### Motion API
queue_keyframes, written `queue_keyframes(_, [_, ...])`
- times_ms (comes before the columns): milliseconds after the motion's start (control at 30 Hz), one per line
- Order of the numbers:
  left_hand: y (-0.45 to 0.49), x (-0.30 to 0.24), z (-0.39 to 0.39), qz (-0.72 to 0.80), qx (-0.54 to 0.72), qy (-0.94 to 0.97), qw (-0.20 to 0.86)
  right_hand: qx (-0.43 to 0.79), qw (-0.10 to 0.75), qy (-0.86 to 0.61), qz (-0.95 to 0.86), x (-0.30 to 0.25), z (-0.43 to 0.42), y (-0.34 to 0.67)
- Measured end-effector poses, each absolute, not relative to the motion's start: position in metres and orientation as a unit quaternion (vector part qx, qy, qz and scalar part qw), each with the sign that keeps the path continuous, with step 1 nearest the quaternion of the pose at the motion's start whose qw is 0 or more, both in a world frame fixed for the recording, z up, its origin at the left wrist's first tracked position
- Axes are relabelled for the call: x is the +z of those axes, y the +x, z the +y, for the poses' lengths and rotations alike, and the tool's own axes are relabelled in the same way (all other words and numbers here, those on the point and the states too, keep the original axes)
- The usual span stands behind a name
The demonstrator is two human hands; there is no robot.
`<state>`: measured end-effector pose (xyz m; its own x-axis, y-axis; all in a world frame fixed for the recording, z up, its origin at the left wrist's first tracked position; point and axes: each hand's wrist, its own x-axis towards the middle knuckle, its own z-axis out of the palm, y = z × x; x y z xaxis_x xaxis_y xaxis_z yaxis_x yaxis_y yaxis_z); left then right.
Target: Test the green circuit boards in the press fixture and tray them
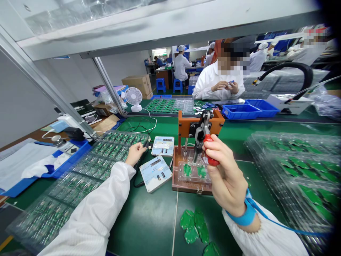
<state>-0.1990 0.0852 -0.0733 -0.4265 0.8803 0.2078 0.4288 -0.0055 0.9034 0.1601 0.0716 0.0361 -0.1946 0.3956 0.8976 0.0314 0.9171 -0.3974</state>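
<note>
My right hand [226,174] is wrapped round the red handle [209,142] of a toggle clamp [203,128]. The clamp is mounted on an orange and brown test fixture [183,124]. Under its clear plate lie two small green circuit boards [187,170]. My left hand [136,153] is closed at the right edge of a clear tray [87,177] filled with circuit boards; what its fingers hold, if anything, is hidden. Beside that hand are two white meter boxes with displays, one farther back [163,145] and one nearer [156,174]. Several loose green boards [194,225] lie before the fixture.
Stacked clear trays [293,167] with green boards stand at the right. Blue bins [241,111], a small white fan [134,97] and another board tray [170,105] are at the back. A co-worker [218,81] sits opposite. A blue wrist strap cord [287,229] runs off right.
</note>
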Motion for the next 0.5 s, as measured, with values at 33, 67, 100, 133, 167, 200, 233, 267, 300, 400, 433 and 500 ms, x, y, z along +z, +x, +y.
queue_keyframes(33, [-0.1991,-0.0734,0.0852,0.67,0.513,0.489,0.219,0.149,0.62,-0.138,-0.758,0.036,0.0715,0.1602])
queue_keyframes(67, [-0.1993,-0.0735,0.0853,0.671,0.512,0.49,0.219,0.15,0.619,-0.136,-0.758,0.0359,0.0715,0.1602])
queue_keyframes(100, [-0.1994,-0.0736,0.0853,0.671,0.512,0.49,0.218,0.151,0.619,-0.135,-0.759,0.036,0.0714,0.1602])
queue_keyframes(133, [-0.1995,-0.0736,0.0853,0.672,0.511,0.49,0.216,0.151,0.619,-0.137,-0.759,0.0361,0.0714,0.1601])
queue_keyframes(167, [-0.1996,-0.0737,0.0853,0.672,0.511,0.49,0.215,0.149,0.618,-0.139,-0.759,0.0363,0.0715,0.16])
queue_keyframes(200, [-0.1996,-0.0738,0.0852,0.673,0.51,0.491,0.215,0.147,0.618,-0.141,-0.759,0.0365,0.0715,0.1599])
queue_keyframes(233, [-0.1997,-0.0739,0.0852,0.673,0.51,0.491,0.214,0.145,0.618,-0.142,-0.759,0.0367,0.0715,0.1598])
queue_keyframes(267, [-0.1997,-0.0739,0.0851,0.673,0.509,0.491,0.214,0.143,0.619,-0.142,-0.759,0.0369,0.0716,0.1597])
queue_keyframes(300, [-0.1997,-0.0739,0.085,0.673,0.509,0.492,0.214,0.142,0.619,-0.141,-0.759,0.037,0.0717,0.1596])
queue_keyframes(400, [-0.1993,-0.0737,0.0849,0.674,0.507,0.494,0.212,0.145,0.619,-0.14,-0.759,0.0368,0.0718,0.1597])
queue_keyframes(433, [-0.1991,-0.0736,0.0848,0.674,0.507,0.495,0.211,0.147,0.619,-0.138,-0.759,0.0367,0.0719,0.1599])
queue_keyframes(500, [-0.1987,-0.0733,0.0848,0.674,0.506,0.496,0.209,0.149,0.62,-0.134,-0.759,0.0366,0.0718,0.1602])
